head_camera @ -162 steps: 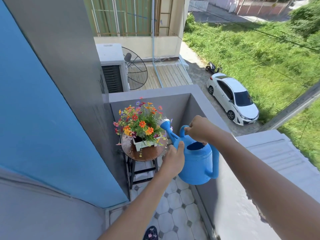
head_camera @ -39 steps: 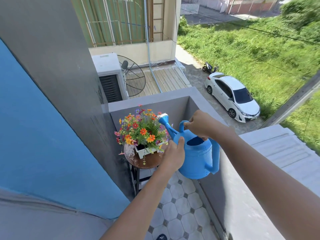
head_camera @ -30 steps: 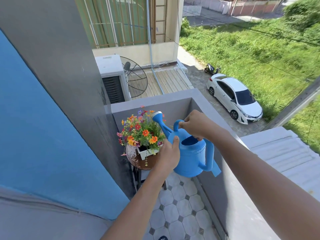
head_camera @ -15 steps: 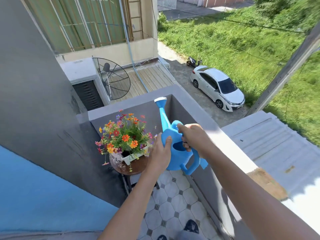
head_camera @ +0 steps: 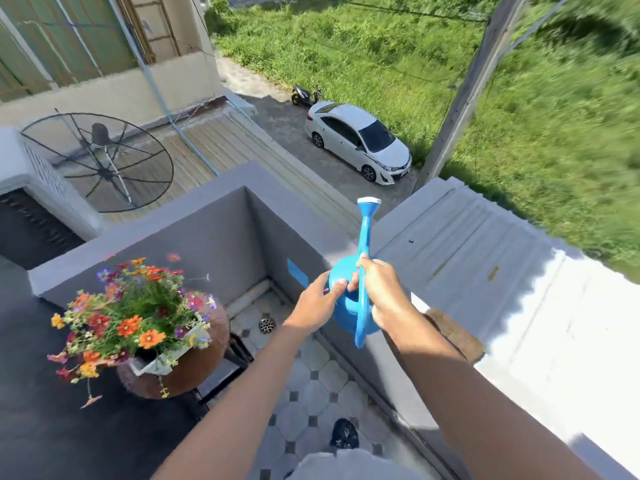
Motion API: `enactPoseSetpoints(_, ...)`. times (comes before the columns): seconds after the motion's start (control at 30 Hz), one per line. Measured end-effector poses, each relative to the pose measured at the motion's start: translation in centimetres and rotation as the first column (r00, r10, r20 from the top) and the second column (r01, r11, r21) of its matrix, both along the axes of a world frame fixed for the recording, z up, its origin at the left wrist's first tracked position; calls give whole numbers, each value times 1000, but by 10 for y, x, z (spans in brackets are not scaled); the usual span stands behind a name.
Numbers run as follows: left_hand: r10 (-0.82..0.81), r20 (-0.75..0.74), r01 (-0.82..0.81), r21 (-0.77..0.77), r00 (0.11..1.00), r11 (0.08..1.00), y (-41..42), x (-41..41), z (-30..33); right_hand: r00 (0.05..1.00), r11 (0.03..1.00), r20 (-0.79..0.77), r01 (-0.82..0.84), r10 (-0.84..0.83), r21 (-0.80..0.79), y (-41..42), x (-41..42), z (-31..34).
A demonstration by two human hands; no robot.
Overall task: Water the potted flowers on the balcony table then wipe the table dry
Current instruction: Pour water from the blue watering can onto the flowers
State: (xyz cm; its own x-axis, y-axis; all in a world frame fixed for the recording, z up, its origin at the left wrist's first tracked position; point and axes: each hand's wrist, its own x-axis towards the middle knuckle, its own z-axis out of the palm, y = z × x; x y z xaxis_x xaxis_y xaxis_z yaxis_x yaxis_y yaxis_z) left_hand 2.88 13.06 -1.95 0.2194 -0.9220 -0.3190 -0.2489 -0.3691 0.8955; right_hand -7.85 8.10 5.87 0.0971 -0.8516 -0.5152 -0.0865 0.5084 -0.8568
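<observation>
The blue watering can point(head_camera: 348, 313) is upright by the balcony's right wall, its white-tipped spout point(head_camera: 367, 206) pointing up and away. My right hand point(head_camera: 382, 292) grips its top handle. My left hand point(head_camera: 317, 304) holds the can's left side. To the left, the potted flowers point(head_camera: 131, 313), orange, red and purple in a white pot, stand on a small round brown table point(head_camera: 199, 367). The can is well to the right of the flowers and apart from them.
Grey parapet walls point(head_camera: 194, 237) enclose a narrow balcony with a pale tiled floor point(head_camera: 311, 386) and a floor drain point(head_camera: 267, 324). A dark wall stands at the left. Beyond the wall are a corrugated roof point(head_camera: 467, 258), a satellite dish point(head_camera: 100, 161) and a parked white car point(head_camera: 358, 142).
The can has tipped back from pouring over the flowers to upright and swung right, away from the pot. My view has turned right and down.
</observation>
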Motion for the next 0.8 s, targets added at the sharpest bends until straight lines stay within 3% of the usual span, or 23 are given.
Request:
enactPoseSetpoints(0.07,-67,-19,67,1,998,998,-24,-7,-5,1000,1000,-31,-3,4,29,-19,-17,-3)
enactPoseSetpoints(0.23,-142,-156,141,-13,978,990,-79,-19,-7,998,995,64,12,-18,102,-63,-43,-13)
enactPoseSetpoints(0.63,-82,-248,94,39,965,995,-140,-26,-51,983,975,184,-51,11,216,-109,-59,-48)
enactPoseSetpoints(0.8,-78,-295,98,55,952,994,-144,-25,-50,983,982,186,-39,3,187,-112,-62,-52)
